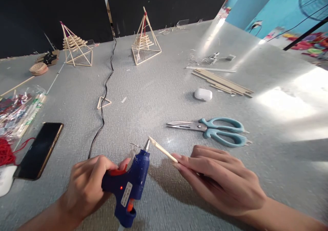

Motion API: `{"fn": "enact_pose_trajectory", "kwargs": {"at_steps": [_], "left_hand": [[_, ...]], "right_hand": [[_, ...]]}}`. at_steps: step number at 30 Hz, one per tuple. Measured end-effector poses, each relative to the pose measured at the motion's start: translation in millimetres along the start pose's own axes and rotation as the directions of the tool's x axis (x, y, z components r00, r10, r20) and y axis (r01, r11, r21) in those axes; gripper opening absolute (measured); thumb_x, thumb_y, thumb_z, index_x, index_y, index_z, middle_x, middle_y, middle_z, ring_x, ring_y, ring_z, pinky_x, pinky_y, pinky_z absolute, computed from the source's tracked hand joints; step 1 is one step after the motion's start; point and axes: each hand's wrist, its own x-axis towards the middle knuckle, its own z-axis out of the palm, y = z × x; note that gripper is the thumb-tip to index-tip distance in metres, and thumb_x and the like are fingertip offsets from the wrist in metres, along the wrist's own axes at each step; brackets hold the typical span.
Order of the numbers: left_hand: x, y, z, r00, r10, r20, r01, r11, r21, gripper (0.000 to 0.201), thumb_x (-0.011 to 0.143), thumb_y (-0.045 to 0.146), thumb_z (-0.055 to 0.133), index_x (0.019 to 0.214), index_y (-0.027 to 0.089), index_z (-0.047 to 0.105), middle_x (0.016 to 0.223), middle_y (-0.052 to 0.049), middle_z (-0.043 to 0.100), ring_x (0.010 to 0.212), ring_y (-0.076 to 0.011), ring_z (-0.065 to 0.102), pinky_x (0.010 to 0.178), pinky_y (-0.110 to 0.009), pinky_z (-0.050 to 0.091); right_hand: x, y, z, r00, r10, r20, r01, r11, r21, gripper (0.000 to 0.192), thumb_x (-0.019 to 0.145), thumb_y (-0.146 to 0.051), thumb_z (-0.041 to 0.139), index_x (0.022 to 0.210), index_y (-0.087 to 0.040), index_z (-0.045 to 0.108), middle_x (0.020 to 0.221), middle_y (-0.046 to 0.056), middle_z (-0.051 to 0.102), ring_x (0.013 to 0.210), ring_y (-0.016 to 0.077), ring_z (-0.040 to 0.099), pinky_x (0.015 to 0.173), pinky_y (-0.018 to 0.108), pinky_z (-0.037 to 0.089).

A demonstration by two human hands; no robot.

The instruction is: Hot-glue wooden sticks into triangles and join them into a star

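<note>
Left hand: the left hand [85,186] wraps the handle of a blue hot glue gun [129,186], its grip pressed around it, one finger on the orange trigger; a red light glows on the gun's side.
Right hand: the right hand [220,179] pinches a thin wooden stick [162,149] between its fingertips — the stick's far end meets the gun's metal nozzle just above the desk [159,87].
Cord: a black cable [104,111] runs from near the gun away across the desk.
Near the right hand: teal-handled scissors [212,130] lie shut just beyond it; farther off, a white earbud case [203,94] and a bundle of sticks [222,83].
Left side: a dark phone [39,150] lies face up.
Far end: two stick pyramids [145,39] stand well apart — one on each side of the cable.
</note>
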Motion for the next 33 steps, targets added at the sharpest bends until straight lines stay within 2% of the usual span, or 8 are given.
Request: {"fn": "enact_pose_trajectory", "kwargs": {"at_steps": [6,15,18,22,28,30,33], "left_hand": [[-1.4,0.0,-0.9,1.000,0.007,-0.001,-0.007,0.999,-0.047,0.015,0.098,0.022,0.062,0.085,0.018,0.055,0.062,0.005,0.060,0.047,-0.0080,0.058,0.049,-0.022,0.044],[1.5,2.6,0.2,1.000,0.011,-0.023,-0.013,0.997,-0.073,0.015,0.098,0.019,0.062,0.084,0.017,0.056,0.062,0.006,0.060,0.048,-0.0075,0.059,0.050,-0.022,0.045],[-0.3,3.1,1.6,0.999,0.016,-0.035,-0.020,0.995,-0.098,0.012,0.093,0.014,0.066,0.086,0.017,0.057,0.063,0.006,0.060,0.048,-0.0077,0.058,0.050,-0.022,0.045],[-4.8,0.9,2.2,0.999,0.014,-0.034,-0.017,0.996,-0.089,0.013,0.090,0.011,0.068,0.087,0.017,0.057,0.063,0.007,0.059,0.048,-0.0079,0.055,0.050,-0.022,0.045],[-3.9,-0.8,-2.1,1.000,-0.009,0.005,0.010,0.996,-0.088,0.011,0.094,0.022,0.065,0.089,0.019,0.056,0.063,0.006,0.061,0.047,-0.0096,0.058,0.050,-0.024,0.046],[-1.5,0.2,-2.5,1.000,-0.007,0.005,0.007,0.997,-0.077,0.012,0.095,0.023,0.063,0.087,0.020,0.055,0.062,0.006,0.061,0.047,-0.0098,0.059,0.049,-0.024,0.045],[-0.2,1.1,-0.7,1.000,-0.009,0.008,0.010,0.997,-0.076,0.012,0.095,0.021,0.063,0.086,0.020,0.055,0.061,0.006,0.060,0.046,-0.0090,0.058,0.049,-0.024,0.044]], "right_hand": [[-0.8,-1.6,0.2,0.992,-0.119,0.041,0.123,0.987,-0.107,0.021,0.088,0.003,0.067,0.107,-0.007,0.069,0.058,-0.003,0.058,0.046,0.0102,0.046,0.046,0.029,0.041],[-5.8,-0.1,-4.7,0.976,-0.171,0.134,0.186,0.976,-0.112,0.025,0.089,0.002,0.064,0.113,0.000,0.068,0.064,0.001,0.062,0.054,0.0121,0.053,0.051,0.030,0.045],[-4.7,1.2,-4.6,0.975,-0.183,0.127,0.197,0.974,-0.110,0.024,0.089,0.003,0.062,0.112,0.001,0.068,0.065,0.002,0.063,0.054,0.0121,0.052,0.050,0.030,0.044],[-0.2,1.5,-2.7,0.990,-0.131,0.053,0.137,0.983,-0.122,0.021,0.087,0.003,0.067,0.106,-0.005,0.069,0.060,-0.002,0.061,0.048,0.0102,0.048,0.047,0.028,0.042],[3.0,0.0,0.3,0.996,0.068,-0.061,-0.067,0.998,0.020,0.024,0.087,0.002,0.065,0.103,-0.017,0.067,0.060,-0.003,0.061,0.047,0.0103,0.048,0.043,0.025,0.040],[2.5,-0.3,1.2,0.992,0.091,-0.093,-0.089,0.996,0.029,0.026,0.087,0.002,0.066,0.103,-0.018,0.068,0.058,-0.005,0.057,0.046,0.0101,0.046,0.042,0.025,0.038],[1.8,-0.6,1.3,0.994,0.083,-0.075,-0.080,0.996,0.048,0.027,0.086,0.004,0.066,0.103,-0.017,0.068,0.059,-0.004,0.058,0.046,0.0104,0.046,0.043,0.026,0.038]]}}
